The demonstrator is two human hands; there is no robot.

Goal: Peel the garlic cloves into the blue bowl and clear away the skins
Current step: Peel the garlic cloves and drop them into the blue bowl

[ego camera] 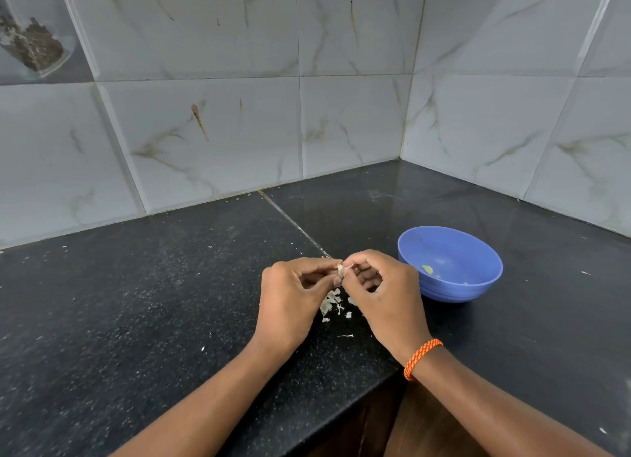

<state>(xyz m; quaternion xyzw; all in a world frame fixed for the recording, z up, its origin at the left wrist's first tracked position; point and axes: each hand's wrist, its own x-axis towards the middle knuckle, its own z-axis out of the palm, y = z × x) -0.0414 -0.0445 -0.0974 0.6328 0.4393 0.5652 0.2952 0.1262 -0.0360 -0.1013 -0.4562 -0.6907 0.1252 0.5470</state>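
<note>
Both hands meet above the black counter, left of the blue bowl point(457, 289). My left hand point(290, 296) pinches a small pale garlic clove point(340, 269) between thumb and fingertips. My right hand point(382, 286) pinches a thin strip of skin at the clove's top. A little heap of white garlic skins point(333, 303) lies on the counter just below the hands. Inside the bowl rest a few small pale green-white pieces point(427, 269); most of the clove is hidden by my fingers.
The black speckled counter point(136, 303) fills a tiled corner, with walls behind and to the right. Its front edge steps in below my right forearm. Tiny skin flecks are scattered about. A clear bag with dark contents point(34, 43) hangs at the upper left.
</note>
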